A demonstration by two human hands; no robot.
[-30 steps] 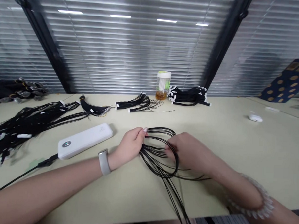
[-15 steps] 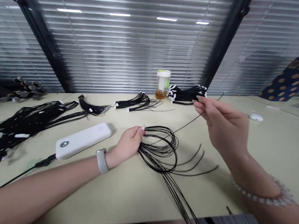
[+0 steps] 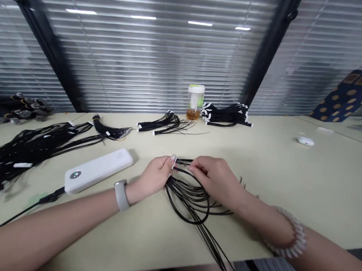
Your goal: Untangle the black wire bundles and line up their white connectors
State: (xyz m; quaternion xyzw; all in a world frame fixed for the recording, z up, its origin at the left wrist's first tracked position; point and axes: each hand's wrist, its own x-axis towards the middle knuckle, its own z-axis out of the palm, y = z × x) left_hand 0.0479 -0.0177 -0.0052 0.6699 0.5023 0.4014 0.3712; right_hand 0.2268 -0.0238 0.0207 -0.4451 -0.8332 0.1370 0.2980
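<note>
My left hand (image 3: 156,172) is closed around one end of a looped bundle of black cables (image 3: 190,194), with a small white piece showing by the thumb. Loops of the bundle spread to the right over the table, and several strands hang down past the front edge. Close beside it, my right hand (image 3: 216,179) has thumb and fingertips pinched together at the upper loops. A thin cable seems to be between those fingertips, though the fingers hide most of it.
Left of my hands lies a white power bank (image 3: 98,170) with a cord. More black cables (image 3: 36,145) cover the left side. At the back are a small cable bunch (image 3: 166,123), a jar (image 3: 195,102) and a stacked cable bundle (image 3: 225,114). A white case (image 3: 305,141) sits right.
My right hand has come down and left from the raised position, where it held a single cable pulled out, to the loops beside my left hand. My left hand keeps its hold.
</note>
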